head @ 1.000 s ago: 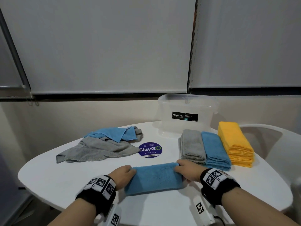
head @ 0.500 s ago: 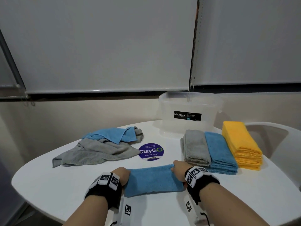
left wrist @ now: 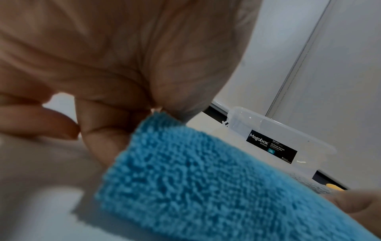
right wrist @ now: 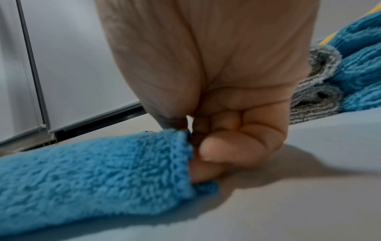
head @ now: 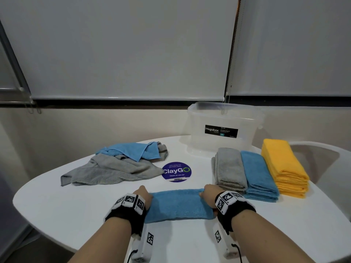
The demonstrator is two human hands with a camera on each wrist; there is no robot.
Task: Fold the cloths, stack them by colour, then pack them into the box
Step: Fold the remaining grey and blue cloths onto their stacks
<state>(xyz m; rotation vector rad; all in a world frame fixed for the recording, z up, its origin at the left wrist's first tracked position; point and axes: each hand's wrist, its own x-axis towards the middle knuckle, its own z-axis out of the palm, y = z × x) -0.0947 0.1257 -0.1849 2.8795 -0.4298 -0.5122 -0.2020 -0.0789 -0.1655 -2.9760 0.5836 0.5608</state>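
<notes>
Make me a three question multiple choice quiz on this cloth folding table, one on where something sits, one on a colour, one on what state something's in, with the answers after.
1. Where does the folded grey stack lie?
A. Inside the box
B. Left of the folded blue stack, touching it
C. On the yellow stack

2. What colour is the cloth held at both ends?
A. Grey
B. Yellow
C. Blue

3. What state is the clear box in?
A. Packed with yellow cloths
B. No cloths visible inside
C. Tipped on its side

Answers:
1 B: in the head view grey, blue, then the yellow stack run side by side on the white table.
2 C: the left hand and right hand pinch the ends of the blue cloth.
3 B: its see-through walls show no colour inside, and it stands upright.
</notes>
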